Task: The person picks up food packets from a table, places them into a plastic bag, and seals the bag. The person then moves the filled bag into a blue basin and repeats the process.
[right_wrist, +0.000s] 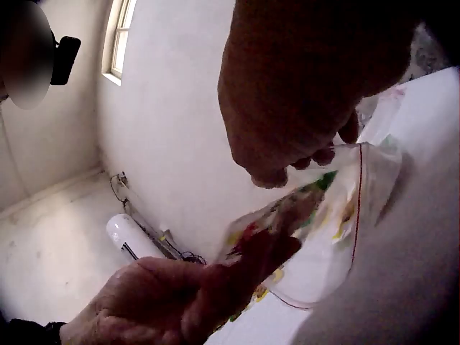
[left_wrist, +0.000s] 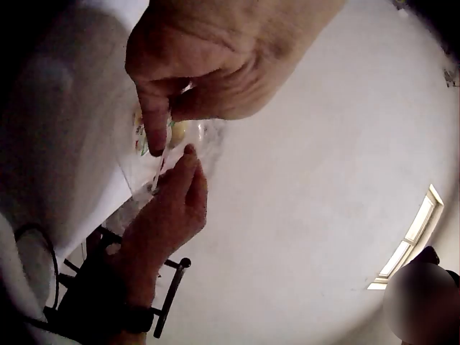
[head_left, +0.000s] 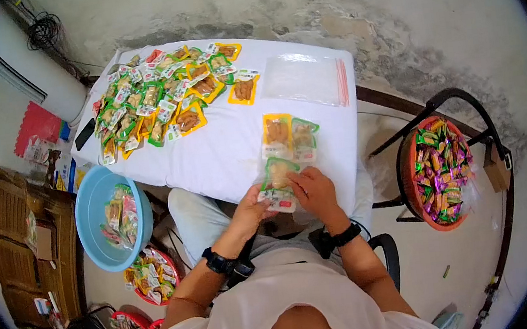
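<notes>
My left hand (head_left: 251, 213) grips the lower left side of a green-edged snack packet (head_left: 278, 174) with pale pieces, held at the table's near edge. Fingers of my right hand (head_left: 314, 192) are curled in at the packet's right edge, their tips partly hidden. Just beyond it lie a yellow-edged packet (head_left: 277, 130) with brown pieces and a second green-edged packet (head_left: 305, 139). Around these packets the right wrist view shows a clear plastic bag (right_wrist: 381, 169) with a red line along its mouth, near my right hand (right_wrist: 302, 108). In that view my left hand (right_wrist: 180, 295) supports the packet from below.
A heap of snack packets (head_left: 152, 96) covers the white table's far left, near a black phone (head_left: 85, 134). Flat clear bags (head_left: 303, 81) lie far right. A blue basin (head_left: 90, 239) with packets stands left; an orange basket (head_left: 421, 211) of wrapped snacks sits on a chair at right.
</notes>
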Action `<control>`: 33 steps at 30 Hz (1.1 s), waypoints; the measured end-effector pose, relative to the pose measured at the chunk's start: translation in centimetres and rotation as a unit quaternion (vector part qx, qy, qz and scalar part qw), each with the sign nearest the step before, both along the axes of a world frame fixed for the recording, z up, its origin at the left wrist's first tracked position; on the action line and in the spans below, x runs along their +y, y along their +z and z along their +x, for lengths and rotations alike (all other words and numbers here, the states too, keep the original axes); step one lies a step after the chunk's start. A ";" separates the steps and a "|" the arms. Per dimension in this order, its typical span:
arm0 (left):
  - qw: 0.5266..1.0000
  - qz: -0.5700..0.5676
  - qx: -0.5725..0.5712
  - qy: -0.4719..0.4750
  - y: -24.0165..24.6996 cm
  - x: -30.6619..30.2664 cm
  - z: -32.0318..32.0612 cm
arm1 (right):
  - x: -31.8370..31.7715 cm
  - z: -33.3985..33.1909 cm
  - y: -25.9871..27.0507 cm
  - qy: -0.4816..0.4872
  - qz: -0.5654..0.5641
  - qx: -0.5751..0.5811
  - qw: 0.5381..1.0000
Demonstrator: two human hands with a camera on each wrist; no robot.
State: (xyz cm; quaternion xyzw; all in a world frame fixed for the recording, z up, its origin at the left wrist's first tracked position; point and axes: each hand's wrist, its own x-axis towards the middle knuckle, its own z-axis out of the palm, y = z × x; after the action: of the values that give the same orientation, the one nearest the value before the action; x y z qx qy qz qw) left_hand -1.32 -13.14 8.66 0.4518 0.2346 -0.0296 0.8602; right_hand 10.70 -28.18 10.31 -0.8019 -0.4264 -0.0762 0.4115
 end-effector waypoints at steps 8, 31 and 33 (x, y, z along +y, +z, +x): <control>0.992 0.026 -0.042 0.112 -4.9 -2.6 6.6 | 0.6 -0.5 -0.3 0.022 -0.001 -0.022 1.000; 0.875 0.450 -0.107 0.142 -9.5 -0.6 10.3 | 0.6 -0.8 -1.3 0.014 -0.021 0.001 1.000; 0.841 0.513 -0.108 0.129 -11.7 -0.5 10.8 | 0.8 -0.7 -1.1 0.007 -0.024 0.000 1.000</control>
State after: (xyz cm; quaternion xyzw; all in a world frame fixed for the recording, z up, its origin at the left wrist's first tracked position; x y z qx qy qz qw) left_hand 9.46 -13.63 -3.00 0.7949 0.1775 0.2552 0.5211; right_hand 9.95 -27.34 9.18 -0.8089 -0.4335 -0.0632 0.3921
